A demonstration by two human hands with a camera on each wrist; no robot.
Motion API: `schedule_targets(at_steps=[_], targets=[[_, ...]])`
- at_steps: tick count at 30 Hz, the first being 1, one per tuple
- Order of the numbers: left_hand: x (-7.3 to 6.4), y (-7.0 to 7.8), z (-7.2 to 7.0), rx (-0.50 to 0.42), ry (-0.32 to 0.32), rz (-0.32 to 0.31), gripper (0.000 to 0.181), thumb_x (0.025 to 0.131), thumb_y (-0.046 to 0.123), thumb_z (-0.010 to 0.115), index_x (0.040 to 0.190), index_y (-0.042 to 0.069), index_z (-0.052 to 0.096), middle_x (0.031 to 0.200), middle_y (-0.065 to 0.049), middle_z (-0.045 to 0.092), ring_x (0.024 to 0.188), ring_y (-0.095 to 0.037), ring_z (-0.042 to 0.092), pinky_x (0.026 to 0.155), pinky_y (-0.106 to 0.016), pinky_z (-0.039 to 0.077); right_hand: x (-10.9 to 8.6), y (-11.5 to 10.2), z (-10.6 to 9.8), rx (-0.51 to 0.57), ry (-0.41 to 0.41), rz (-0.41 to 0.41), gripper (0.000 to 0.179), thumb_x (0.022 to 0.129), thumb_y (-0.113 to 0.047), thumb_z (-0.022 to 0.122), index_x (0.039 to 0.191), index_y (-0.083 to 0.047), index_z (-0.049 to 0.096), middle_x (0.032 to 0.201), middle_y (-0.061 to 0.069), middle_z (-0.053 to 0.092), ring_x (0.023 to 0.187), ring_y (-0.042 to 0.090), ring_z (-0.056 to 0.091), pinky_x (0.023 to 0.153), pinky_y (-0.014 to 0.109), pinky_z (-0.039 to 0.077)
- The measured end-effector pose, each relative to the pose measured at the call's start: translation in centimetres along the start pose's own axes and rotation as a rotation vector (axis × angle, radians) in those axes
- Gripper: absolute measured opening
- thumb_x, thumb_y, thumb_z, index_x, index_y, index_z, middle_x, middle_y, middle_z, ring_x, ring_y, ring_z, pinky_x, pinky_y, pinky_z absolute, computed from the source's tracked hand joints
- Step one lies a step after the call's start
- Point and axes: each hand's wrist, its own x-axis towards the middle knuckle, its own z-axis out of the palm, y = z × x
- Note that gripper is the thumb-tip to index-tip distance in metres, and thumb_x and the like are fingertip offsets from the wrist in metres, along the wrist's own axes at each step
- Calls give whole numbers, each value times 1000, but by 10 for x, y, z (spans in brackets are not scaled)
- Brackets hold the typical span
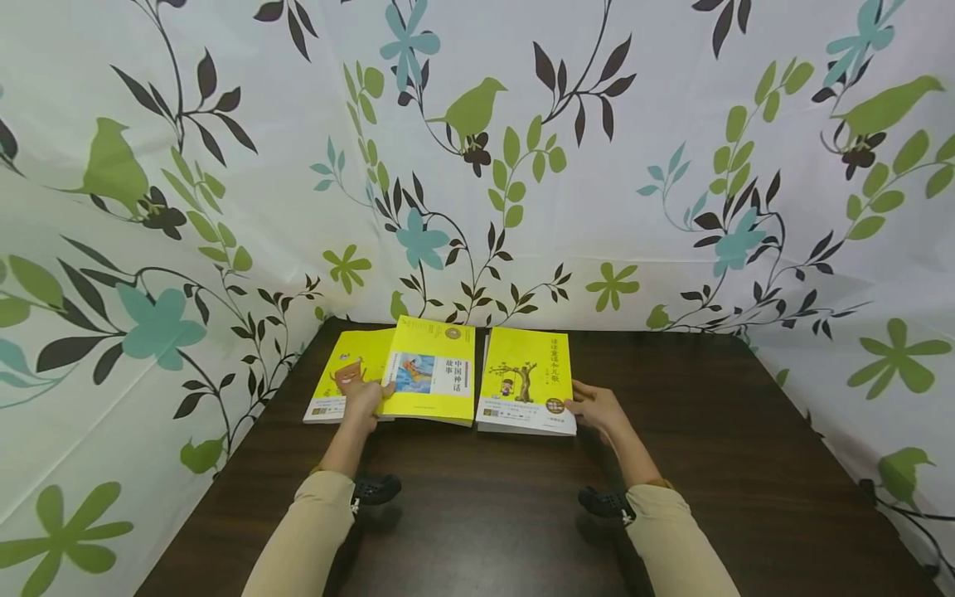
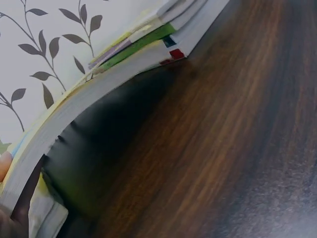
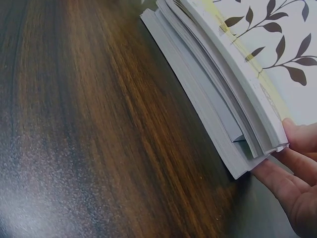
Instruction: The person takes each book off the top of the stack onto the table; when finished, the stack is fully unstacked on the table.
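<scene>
Three yellow-covered books lie side by side at the back of the dark table. My left hand (image 1: 363, 403) grips the left edge of the middle book (image 1: 433, 404), thumb on its cover. In the left wrist view that book's near side (image 2: 94, 94) bends upward off the table toward the hand. It overlaps the left book (image 1: 326, 390), which my hand partly covers. On the right, my right hand (image 1: 599, 410) pinches the lower right corner of the right book (image 1: 548, 373). Its thumb (image 3: 299, 136) rests on top; below that book lies another thick white page block (image 3: 198, 109).
The brown wooden table (image 1: 477, 514) stretches in front of the books and to the right. A leaf-and-bird patterned cloth (image 1: 612, 207) hangs directly behind and along the left. Dark cables (image 1: 910, 516) run by the table's right edge.
</scene>
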Motion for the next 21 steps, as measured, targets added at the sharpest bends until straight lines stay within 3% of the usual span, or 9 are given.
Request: schedule_targets(at_steps=[4,6,11,16,21], targets=[[-3,-5,2,49,0,10,46,94,8,62,134,-7,45,106,-15,61,65,-7,63,57,-18,51,-1,0,1,3,-3,3,63,94,-8,62,151,-5,35,147,23,45,118,37,61,95,46,53],[-5,-7,3,77,-1,10,40,94,9,63,129,-8,52,102,-13,63,65,-8,63,57,-18,51,-1,1,2,7,-12,2,63,95,-8,62,151,-4,34,147,24,44,118,37,61,95,46,53],[-6,-12,5,182,-14,8,39,95,15,63,125,-9,57,103,-16,65,69,-12,64,59,-19,49,0,3,2,12,-13,18,63,95,-9,63,151,-5,35,147,23,44,118,36,61,95,46,53],[-4,-13,7,257,-42,68,43,93,17,65,124,-12,59,108,-21,64,72,-14,65,60,-18,50,-1,1,0,5,-4,22,63,95,-11,62,152,-7,35,148,23,44,120,37,59,99,48,50],[-5,-12,10,397,-2,173,37,91,20,58,106,-13,67,83,-16,68,59,-11,59,50,-19,44,-1,-1,-2,3,-12,23,63,96,-12,61,152,-7,33,149,23,41,122,39,57,100,48,49]])
